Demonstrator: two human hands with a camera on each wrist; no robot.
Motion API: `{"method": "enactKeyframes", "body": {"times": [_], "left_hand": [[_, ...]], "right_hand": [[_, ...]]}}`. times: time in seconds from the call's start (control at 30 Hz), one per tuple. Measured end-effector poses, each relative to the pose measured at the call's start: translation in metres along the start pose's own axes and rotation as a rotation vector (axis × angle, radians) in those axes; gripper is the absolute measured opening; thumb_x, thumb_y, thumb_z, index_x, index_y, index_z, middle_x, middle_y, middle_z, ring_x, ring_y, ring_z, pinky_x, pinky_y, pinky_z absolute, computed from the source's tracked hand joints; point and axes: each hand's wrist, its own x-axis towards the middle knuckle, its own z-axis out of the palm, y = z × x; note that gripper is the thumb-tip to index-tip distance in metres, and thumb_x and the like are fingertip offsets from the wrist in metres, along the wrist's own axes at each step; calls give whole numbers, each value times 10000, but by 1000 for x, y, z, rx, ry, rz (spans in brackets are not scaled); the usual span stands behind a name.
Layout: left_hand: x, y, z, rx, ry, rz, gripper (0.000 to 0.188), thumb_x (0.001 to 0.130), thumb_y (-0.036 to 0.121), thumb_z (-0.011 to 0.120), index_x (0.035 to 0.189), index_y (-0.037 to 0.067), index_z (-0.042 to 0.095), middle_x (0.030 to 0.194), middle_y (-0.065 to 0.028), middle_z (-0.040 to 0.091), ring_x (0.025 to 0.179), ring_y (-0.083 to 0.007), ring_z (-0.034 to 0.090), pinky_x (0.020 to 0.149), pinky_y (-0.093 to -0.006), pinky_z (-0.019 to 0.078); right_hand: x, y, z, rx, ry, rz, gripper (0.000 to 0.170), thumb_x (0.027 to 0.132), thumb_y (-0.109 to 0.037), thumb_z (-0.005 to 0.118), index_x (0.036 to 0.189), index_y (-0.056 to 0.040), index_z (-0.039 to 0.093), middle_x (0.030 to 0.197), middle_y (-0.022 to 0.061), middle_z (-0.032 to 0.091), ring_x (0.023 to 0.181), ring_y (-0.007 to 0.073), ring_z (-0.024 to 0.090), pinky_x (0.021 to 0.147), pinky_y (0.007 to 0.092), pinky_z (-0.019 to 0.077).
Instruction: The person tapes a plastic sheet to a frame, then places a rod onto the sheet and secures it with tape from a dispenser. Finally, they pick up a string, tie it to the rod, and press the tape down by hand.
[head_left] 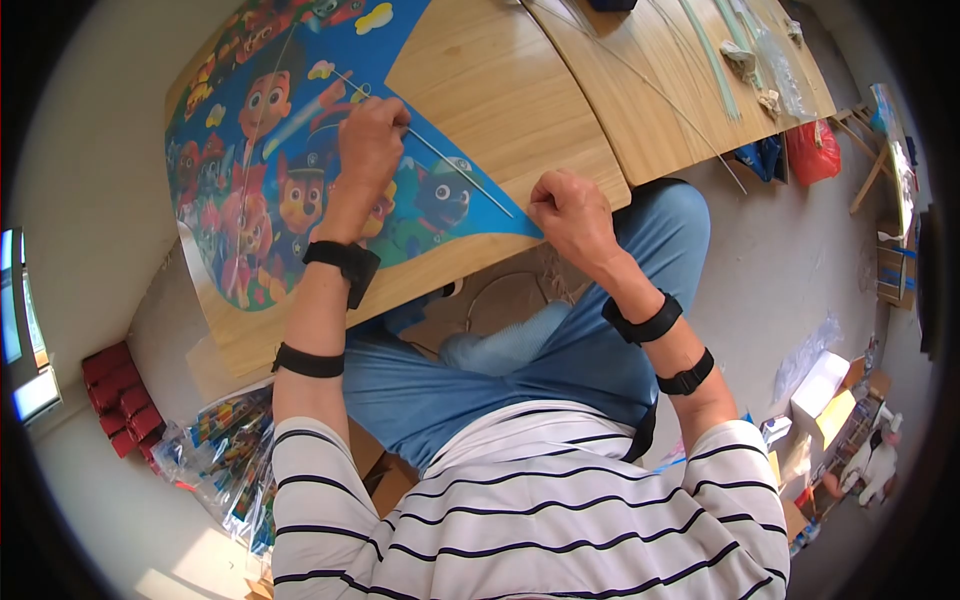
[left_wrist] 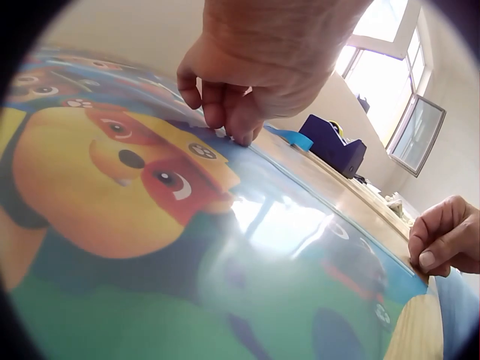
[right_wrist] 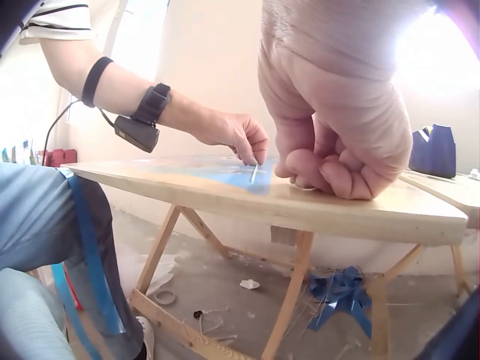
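Observation:
A glossy blue sheet (head_left: 300, 190) printed with cartoon dogs and a child lies over the table. Along its slanting edge runs a thin pale rod (head_left: 455, 168). The left hand (head_left: 370, 145) pinches this rod from above, fingertips low over the sheet; the same hand (left_wrist: 262, 60) looms large in the left wrist view. At the sheet's pointed corner, the right hand (head_left: 575, 215) has its fingers curled and pinches the tip. In the right wrist view the right hand (right_wrist: 337, 127) hides most of that corner.
A second wooden table (head_left: 690, 100) adjoins, bearing long thin rods, pale strips (head_left: 708, 60) and crumpled plastic. A dark blue holder (left_wrist: 330, 146) stands farther back. Below are a red bag (head_left: 813, 152), wooden trestle legs (right_wrist: 289, 292) and blue scraps (right_wrist: 341, 296). The person's knee (head_left: 675, 225) sits near the table edge.

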Motion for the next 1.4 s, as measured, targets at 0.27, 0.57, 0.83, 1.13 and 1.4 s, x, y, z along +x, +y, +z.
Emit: {"method": "enactKeyframes", "body": {"times": [0.27,0.57,0.83,1.13,1.4], "left_hand": [[-1,5,2,-4,2,-9,114,748,-22,699,840,28,654,804,-109,636,803,-284,648,709,-386,507],[-1,5,1,-20,-8,-22,121,748,-25,702,845,27,653,800,-112,630,803,-290,644,709,-392,504],[-4,9,-2,-41,60,-49,120,736,9,721,837,17,655,804,-126,637,777,-298,640,693,-394,502],[-9,7,3,-58,98,-159,110,736,66,738,800,17,663,766,-126,629,717,-277,634,649,-380,491],[-3,9,6,18,81,-166,110,756,104,732,788,35,652,759,-115,627,732,-296,631,657,-414,480]], "right_hand": [[-1,1,0,-19,-7,-10,50,760,-88,677,777,-50,651,839,128,659,819,361,650,686,460,506],[-4,-7,-1,-66,-1,-3,154,752,-144,747,766,-49,626,840,124,645,803,368,638,671,468,493],[-6,-19,8,-148,46,55,248,715,-179,806,747,-58,592,825,121,614,739,373,631,614,482,477],[-7,-19,8,-142,70,36,261,690,-177,816,729,-61,585,817,117,607,723,374,628,602,481,478],[-7,-17,9,-140,67,34,272,689,-188,822,734,-63,585,819,111,609,729,364,636,602,481,481]]}}
